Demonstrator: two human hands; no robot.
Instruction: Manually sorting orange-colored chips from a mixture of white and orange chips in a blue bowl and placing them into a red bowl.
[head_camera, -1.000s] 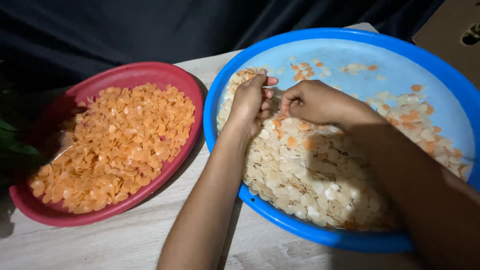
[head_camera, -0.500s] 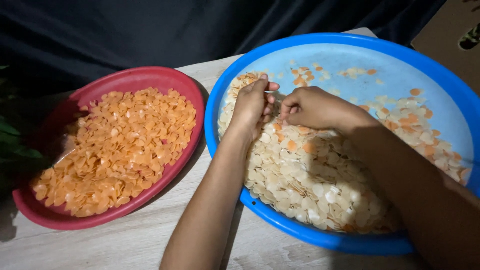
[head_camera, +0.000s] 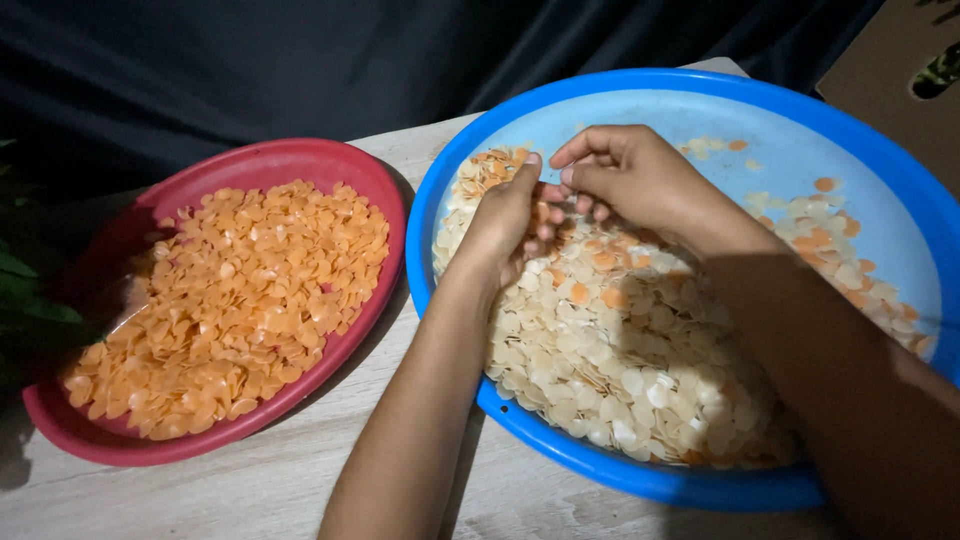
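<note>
Head view: two bare forearms reach across a pale wooden table (head_camera: 250, 490) into a wide blue basin (head_camera: 700, 110). Small round chips (head_camera: 620, 370), mostly cream with scattered orange ones, lie heaped in the basin's near half. The left hand (head_camera: 505, 215) rests on the heap, fingers curled narrowly around a few chips. The right hand (head_camera: 635, 180) hovers just beside it, fingertips pinched together; whether they grip a chip cannot be told. To the left, a red dish (head_camera: 300, 160) holds orange chips (head_camera: 230, 300). Dark cloth (head_camera: 300, 70) hangs behind.
</note>
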